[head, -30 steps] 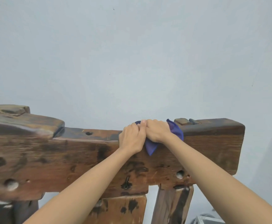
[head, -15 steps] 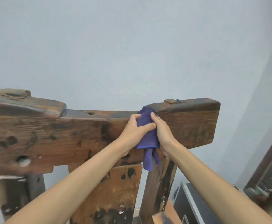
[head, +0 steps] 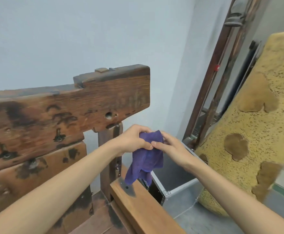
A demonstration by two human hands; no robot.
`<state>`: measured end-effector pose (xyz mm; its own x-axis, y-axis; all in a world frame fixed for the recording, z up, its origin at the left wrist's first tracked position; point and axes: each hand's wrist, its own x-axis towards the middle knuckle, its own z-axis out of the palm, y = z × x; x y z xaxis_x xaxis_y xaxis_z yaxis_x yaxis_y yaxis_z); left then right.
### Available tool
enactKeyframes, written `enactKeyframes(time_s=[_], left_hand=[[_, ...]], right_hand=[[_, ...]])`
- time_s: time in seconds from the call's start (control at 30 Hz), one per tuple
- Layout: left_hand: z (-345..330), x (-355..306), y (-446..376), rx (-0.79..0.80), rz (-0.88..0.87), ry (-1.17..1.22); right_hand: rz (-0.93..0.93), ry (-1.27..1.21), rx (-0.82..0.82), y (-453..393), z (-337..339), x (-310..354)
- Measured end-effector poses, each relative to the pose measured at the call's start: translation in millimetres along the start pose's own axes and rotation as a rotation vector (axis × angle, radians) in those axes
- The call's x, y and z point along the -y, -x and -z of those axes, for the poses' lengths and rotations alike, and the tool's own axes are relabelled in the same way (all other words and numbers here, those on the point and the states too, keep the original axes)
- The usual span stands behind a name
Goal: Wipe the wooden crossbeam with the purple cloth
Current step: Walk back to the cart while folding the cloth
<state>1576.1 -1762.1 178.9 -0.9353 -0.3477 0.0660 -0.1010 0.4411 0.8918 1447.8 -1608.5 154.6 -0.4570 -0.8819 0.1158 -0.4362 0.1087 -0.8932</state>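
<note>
Purple cloth [head: 146, 159] hangs bunched between 2 hands, below and in front of the wooden crossbeam [head: 80, 108], not touching it. Left hand [head: 132, 141] grips its upper fold; right hand [head: 170, 146] pinches the top edge beside it. It looks soft, light and limp, so I'd gather it into a pad in the palm before pressing it on the rough, stained wood. Low on the right sits a metal box [head: 180, 191]; nothing shows inside it, though the near corner is hidden.
</note>
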Motion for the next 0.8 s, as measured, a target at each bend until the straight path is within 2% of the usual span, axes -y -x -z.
enactKeyframes(time_s=[0.03,0.07,0.1,0.17,0.23,0.33,0.5,0.6,0.8], left_hand=[[2.6,1.3,-2.2,0.035,-0.014,-0.064],[-37.5,-15.1,-20.0,0.136,-0.052,-0.103],[-46.3,-17.7,-25.6,0.146,-0.056,-0.14],[-67.2,-22.2,-36.2,0.172,-0.092,-0.194],[-129.5,-45.9,-56.1,0.239,-0.133,-0.215],[-197.4,-63.1,-75.1,0.34,-0.165,-0.194],[-306.0,-90.0,-105.4,0.519,-0.222,-0.164],[-361.6,-105.1,-120.2,0.565,-0.248,-0.132],[-465.3,-130.7,-147.2,0.642,-0.242,-0.05]], right_hand=[[0.023,0.133,-0.009,-0.9,0.2,-5.8],[-0.029,0.295,-0.094,32.1,34.9,-25.9],[-0.033,0.422,-0.126,39.2,46.1,-35.9],[-0.048,0.491,-0.197,62.1,66.0,-49.2],[-0.134,0.5,-0.254,111.9,117.9,-78.6],[-0.229,0.5,-0.235,168.2,171.7,-104.2],[-0.258,0.512,-0.243,258.2,253.1,-144.1],[-0.329,0.474,-0.26,304.9,297.3,-165.8],[-0.429,0.344,-0.418,384.5,361.8,-207.6]])
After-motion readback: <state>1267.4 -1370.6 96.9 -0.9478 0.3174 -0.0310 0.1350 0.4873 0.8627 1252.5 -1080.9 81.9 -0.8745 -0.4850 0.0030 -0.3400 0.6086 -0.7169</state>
